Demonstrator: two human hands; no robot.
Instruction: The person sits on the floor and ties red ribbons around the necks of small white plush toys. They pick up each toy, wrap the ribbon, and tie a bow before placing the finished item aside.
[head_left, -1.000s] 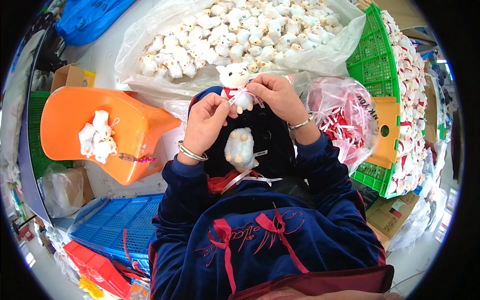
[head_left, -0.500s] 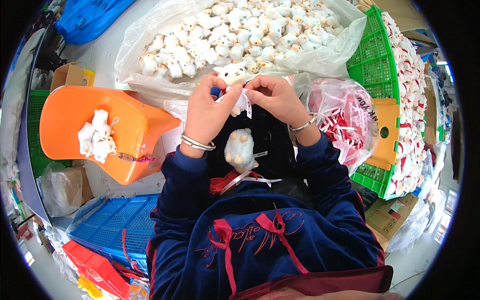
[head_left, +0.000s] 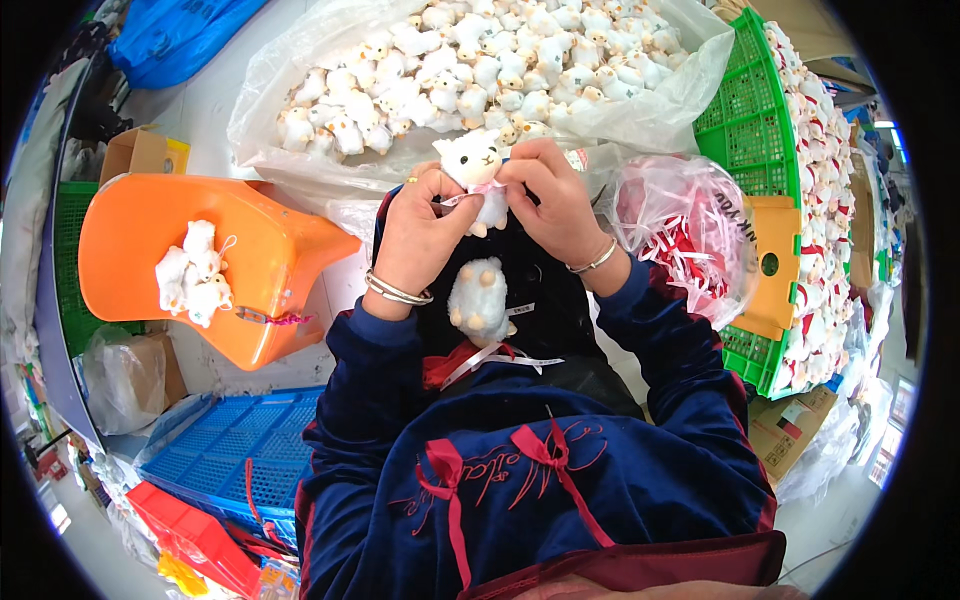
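Observation:
A small white plush animal (head_left: 469,160) is held upright between my hands, its face turned to the right. Around its neck lies a pale ribbon (head_left: 484,187). My left hand (head_left: 424,215) pinches the ribbon at the left side of the neck, fingers closed. My right hand (head_left: 548,200) is closed at the neck's other side, thumb and finger on the ribbon. On my lap lies a second white plush animal (head_left: 481,295), feet up. Red and white ribbons (head_left: 500,358) rest just below it.
Ahead, a large clear plastic bag (head_left: 270,110) holds many white plush animals. On the orange stool (head_left: 130,230) at left lie several plush animals (head_left: 200,275) and pink-handled snips (head_left: 275,318). At right are a bag of ribbons (head_left: 685,245) and a green crate (head_left: 745,100).
The plush animal has turned its face from front to the right and risen slightly. My right hand has shifted a little right and up, and the ribbon now sits closer around the neck.

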